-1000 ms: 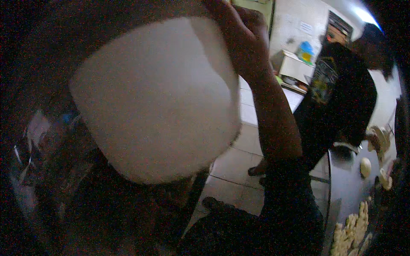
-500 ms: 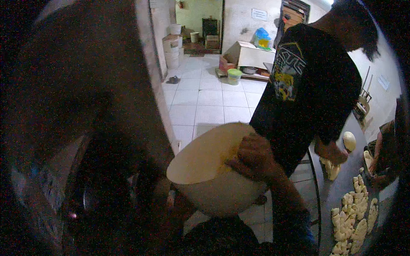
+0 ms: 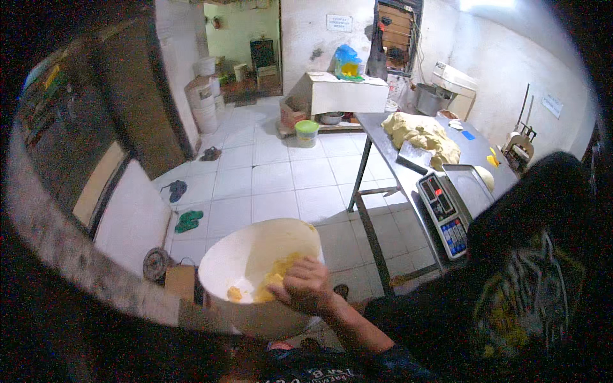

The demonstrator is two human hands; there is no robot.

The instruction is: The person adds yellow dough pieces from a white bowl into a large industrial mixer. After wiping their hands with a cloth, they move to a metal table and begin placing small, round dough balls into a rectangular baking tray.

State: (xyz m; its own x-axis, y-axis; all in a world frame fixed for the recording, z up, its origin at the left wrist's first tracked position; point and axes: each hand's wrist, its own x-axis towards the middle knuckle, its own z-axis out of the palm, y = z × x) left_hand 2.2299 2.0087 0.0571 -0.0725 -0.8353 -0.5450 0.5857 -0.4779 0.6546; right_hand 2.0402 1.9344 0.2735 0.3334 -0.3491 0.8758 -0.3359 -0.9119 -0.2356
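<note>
A white bucket [image 3: 223, 258] is tilted in front of my body, its mouth facing up and away. Yellow, greasy-looking soft stuff [image 3: 271, 281] clings to its inner wall, with a small lump lower down. My right hand [image 3: 305, 286] is closed over the bucket's right rim, fingers curled and thumb toward the inside. Under the bucket's lower left lies deep shadow; my left arm shows only dimly there, and the fingers of that hand are hidden.
Right of me a co-worker in a black shirt [image 3: 523, 287] stands close, by a metal table [image 3: 377, 121] bearing a large dough mass [image 3: 421, 135] and a digital scale [image 3: 442, 214]. Sandals [image 3: 188, 221] and a lidded tub [image 3: 307, 133] are on the tiled floor. A low wall [image 3: 131, 210] runs left.
My view has swung right past the doorway edge, bringing the scale and dough mass into sight. The bucket now sits lower and further left in view, my right hand still on its rim.
</note>
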